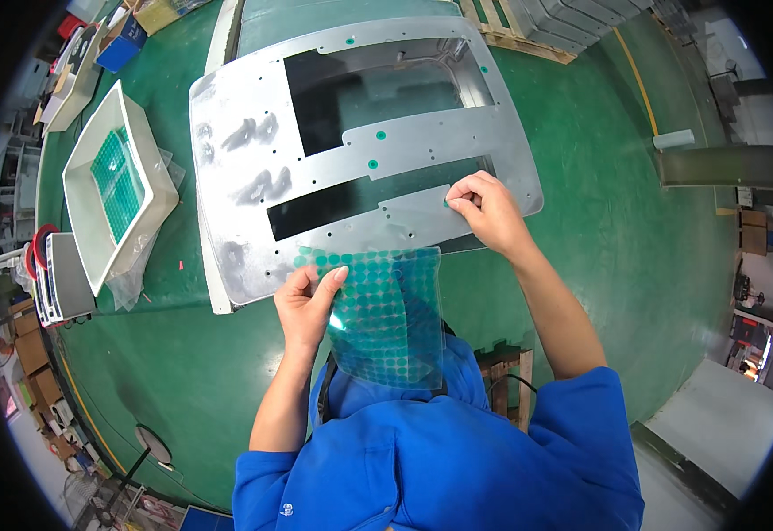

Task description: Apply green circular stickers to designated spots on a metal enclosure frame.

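Observation:
A large silver metal panel (316, 190) with two long cut-outs and several small holes lies in front of me. Several round green stickers (381, 135) are stuck on its face. My left hand (302, 310) grips a clear sheet of green dot stickers (373, 310) at its upper left, thumb on top; the sheet hangs over the panel's near edge. My right hand (491, 212) is closed in a pinch at the strip below the lower cut-out. A small green sticker (448, 203) shows at its fingertips, against the panel.
Left of the panel, a white plastic tray (81, 190) holds more green sticker sheets (119, 181) on the green tabletop. Red tape rolls (41, 246) sit beside it. A blue box (122, 44) is farther back. Grey stacked crates (564, 26) stand on a pallet at far right.

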### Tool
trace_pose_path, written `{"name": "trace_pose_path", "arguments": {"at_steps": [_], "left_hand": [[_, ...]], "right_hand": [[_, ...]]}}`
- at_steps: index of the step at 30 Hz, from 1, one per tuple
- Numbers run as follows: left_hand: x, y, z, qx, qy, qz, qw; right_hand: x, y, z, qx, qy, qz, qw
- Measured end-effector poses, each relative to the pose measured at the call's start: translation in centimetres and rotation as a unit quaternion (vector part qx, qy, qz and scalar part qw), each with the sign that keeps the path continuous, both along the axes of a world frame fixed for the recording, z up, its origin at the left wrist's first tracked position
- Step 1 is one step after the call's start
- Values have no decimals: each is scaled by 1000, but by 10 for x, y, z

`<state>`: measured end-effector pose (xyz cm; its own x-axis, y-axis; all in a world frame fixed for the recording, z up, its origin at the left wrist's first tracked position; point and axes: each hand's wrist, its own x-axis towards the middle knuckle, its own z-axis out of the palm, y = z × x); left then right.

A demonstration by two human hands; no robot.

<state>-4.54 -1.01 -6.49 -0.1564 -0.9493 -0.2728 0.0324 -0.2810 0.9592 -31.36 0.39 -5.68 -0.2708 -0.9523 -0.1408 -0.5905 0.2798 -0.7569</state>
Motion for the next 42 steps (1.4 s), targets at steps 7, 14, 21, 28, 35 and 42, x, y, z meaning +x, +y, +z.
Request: {"name": "trace_pose_path", "arguments": {"at_steps": [7,14,21,28,35,42], "left_hand": [[2,0,-3,17,-6,0,1000],[-2,-3,-2,23,6,14,1000],[-1,-4,-1,19,16,8,1000],[8,-6,8,1,19,22,1000],[38,-22,25,-111,9,35,993],[60,-49,26,7,-6,123,992]], "right_hand": [[3,-3,-2,24,40,-4,999],[5,-5,-3,24,66,-10,997],[6,-2,-3,-4,49,-16,999],[-1,-21,13,40,14,-29,999],[62,-37,52,-7,-181,244,953],[101,-83,42,-160,-156,235,946]]}}
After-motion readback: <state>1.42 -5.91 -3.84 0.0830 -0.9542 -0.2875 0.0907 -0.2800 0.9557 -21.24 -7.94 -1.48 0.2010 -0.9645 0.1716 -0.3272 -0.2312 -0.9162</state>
